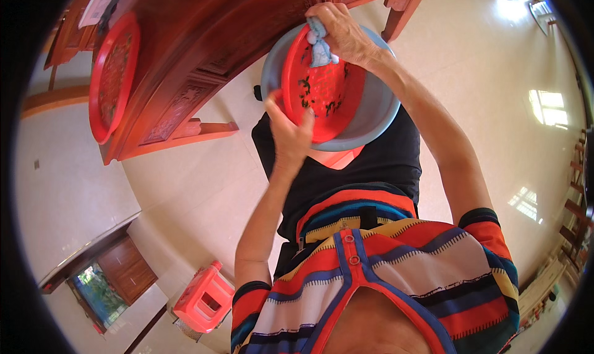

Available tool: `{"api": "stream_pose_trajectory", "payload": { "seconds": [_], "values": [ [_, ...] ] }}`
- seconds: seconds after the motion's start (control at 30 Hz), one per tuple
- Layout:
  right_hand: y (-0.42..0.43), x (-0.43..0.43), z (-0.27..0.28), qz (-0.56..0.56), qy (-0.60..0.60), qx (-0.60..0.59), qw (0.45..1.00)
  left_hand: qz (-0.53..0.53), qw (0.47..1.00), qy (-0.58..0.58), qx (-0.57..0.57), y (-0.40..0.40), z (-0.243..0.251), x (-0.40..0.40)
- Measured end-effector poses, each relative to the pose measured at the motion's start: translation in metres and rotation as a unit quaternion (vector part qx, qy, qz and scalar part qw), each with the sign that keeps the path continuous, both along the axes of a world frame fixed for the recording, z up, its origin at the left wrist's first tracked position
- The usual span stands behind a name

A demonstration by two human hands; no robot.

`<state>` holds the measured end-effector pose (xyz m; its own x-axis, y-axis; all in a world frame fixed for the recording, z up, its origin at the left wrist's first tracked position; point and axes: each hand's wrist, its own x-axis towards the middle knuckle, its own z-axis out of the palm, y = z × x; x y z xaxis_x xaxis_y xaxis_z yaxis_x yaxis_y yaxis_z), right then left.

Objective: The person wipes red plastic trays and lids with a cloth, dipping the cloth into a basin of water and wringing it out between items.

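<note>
A red round tray [327, 94] with a dark leafy pattern is tilted inside a grey-blue basin [376, 117] in front of me. My left hand [291, 131] grips the tray's near left rim, thumb on the inner side. In my right hand [343, 36] is a bunched light-blue cloth [320, 43], pressed at the tray's far rim. The basin sits around my knees, beside the table edge. Whether it holds water cannot be seen.
A carved reddish wooden table [222, 43] stands close on the left and ahead. On its left end lies another red patterned tray [115, 78]. A red plastic stool [206, 298] stands on the pale tiled floor [468, 71] behind me to the left.
</note>
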<state>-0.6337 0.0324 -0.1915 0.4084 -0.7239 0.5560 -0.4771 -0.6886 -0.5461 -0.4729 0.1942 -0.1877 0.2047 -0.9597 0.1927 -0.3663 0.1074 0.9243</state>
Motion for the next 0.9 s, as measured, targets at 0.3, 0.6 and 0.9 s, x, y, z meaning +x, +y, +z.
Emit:
{"api": "stream_pose_trajectory", "payload": {
  "seconds": [0.3, 0.6, 0.9],
  "values": [
    [0.028, 0.027, 0.003, 0.045, -0.011, -0.053, 0.998, -0.055, 0.987, -0.116, 0.102, -0.061, 0.025, 0.006],
    [0.024, 0.004, -0.091, -0.194, 0.138, 0.011, 0.971, -0.039, 0.999, 0.032, 0.005, -0.041, -0.003, 0.009],
    [0.074, -0.003, -0.118, -0.221, 0.272, 0.150, 0.924, -0.008, 0.997, 0.078, 0.016, -0.035, -0.001, 0.006]
  ]
}}
